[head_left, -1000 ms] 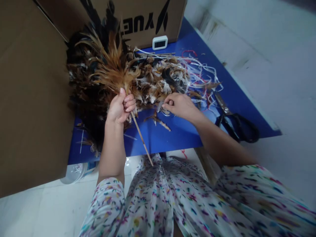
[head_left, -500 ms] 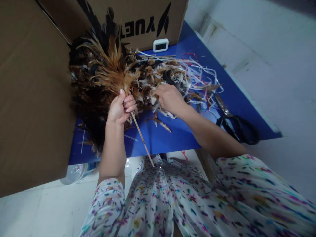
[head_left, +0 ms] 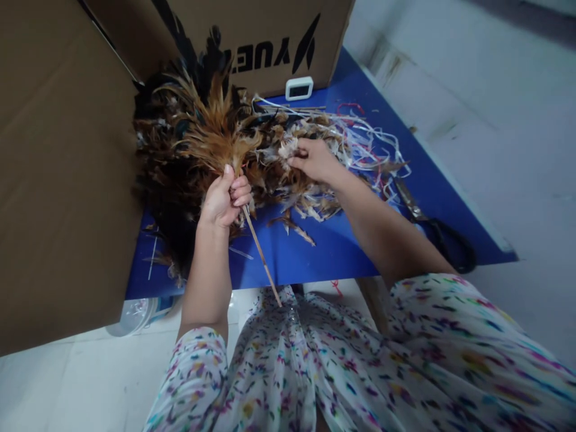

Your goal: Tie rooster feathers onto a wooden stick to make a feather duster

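My left hand (head_left: 227,195) is closed round a feather duster, where brown and black feathers (head_left: 218,135) meet its thin wooden stick (head_left: 261,255). The feathered end points away from me, and the bare stick slants down past the table's front edge. To the right, my right hand (head_left: 317,161) pinches a pale, fluffy feather piece (head_left: 288,148) between thumb and fingers, above a pile of loose brown and white feathers (head_left: 310,201). A darker heap of feathers (head_left: 164,174) lies left of my left hand and partly behind it.
White and red strings (head_left: 373,141) tangle on the blue table (head_left: 333,252) at right, near black-handled scissors (head_left: 450,240). A small white digital device (head_left: 299,89) stands before a cardboard box (head_left: 274,30). Another cardboard panel (head_left: 63,180) borders the left; a clear tub (head_left: 132,315) sits below.
My right hand has lifted slightly from the loose pile and turned, with a pale feather piece now showing at its fingertips. My left hand keeps its hold on the duster.
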A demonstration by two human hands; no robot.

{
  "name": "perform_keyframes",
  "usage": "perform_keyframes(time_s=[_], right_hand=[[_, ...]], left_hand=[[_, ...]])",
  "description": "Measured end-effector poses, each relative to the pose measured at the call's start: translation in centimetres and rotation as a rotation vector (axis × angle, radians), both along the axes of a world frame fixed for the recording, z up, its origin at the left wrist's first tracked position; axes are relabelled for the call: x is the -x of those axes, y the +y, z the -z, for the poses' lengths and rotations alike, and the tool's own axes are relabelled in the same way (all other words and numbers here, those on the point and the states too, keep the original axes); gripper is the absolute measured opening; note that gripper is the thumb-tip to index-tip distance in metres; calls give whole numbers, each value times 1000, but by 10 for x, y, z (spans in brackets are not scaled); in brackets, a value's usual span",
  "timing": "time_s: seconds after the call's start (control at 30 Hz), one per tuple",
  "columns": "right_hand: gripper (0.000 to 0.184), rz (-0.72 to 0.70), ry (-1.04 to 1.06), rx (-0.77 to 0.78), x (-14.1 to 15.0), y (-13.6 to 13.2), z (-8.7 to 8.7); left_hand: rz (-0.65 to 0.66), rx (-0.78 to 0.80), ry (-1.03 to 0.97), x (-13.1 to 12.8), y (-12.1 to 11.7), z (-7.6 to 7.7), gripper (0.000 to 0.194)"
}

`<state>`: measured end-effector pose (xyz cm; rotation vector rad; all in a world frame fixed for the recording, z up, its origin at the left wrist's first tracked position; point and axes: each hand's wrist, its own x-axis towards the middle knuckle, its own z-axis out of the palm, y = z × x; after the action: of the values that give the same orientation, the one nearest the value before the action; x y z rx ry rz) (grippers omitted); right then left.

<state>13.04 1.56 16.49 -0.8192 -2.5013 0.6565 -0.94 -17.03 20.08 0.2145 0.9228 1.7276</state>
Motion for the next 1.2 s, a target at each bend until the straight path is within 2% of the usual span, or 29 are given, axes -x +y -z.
perform_keyframes(time_s=[0.1,0.13,0.2,0.3,0.43,0.5,0.6,0.67,0.73,0.93,1.1,1.2], right_hand=[[36,192,-178,-237,-2,-19,-15],[37,210,-186,-313,0,-27,-17],[32,143,-186,-343,9,-45,-18],[34,5,-197,-262,30,-60,-8],[23,3,-186,-102,52,-55,8],[15,42,-61,85,52,-46,10],[7,92,254,468,42,-37,4],[11,89,416,703,32,-35,-5],[15,69,512,841,23,-36,-13],[27,38,638,927,8,-45,-32],[30,-76,582,897,2,-66,-49],[26,-134,562,891,8,-77,-52]], left_hand=[[0,-9,8,1,-1,1,31],[0,-6,11,1,-1,1,31],[1,-2,17,1,-1,1,30],[9,-5,22,0,0,0,30],[-7,17,13,0,1,0,29],[-15,25,1,0,2,1,31],[-7,23,-13,0,3,3,31],[3,13,-22,-1,4,6,32],[14,3,-33,-2,5,9,34],[50,2,-25,-6,9,17,36],[104,2,-1,-12,11,19,34],[141,12,-2,-14,11,20,31]])
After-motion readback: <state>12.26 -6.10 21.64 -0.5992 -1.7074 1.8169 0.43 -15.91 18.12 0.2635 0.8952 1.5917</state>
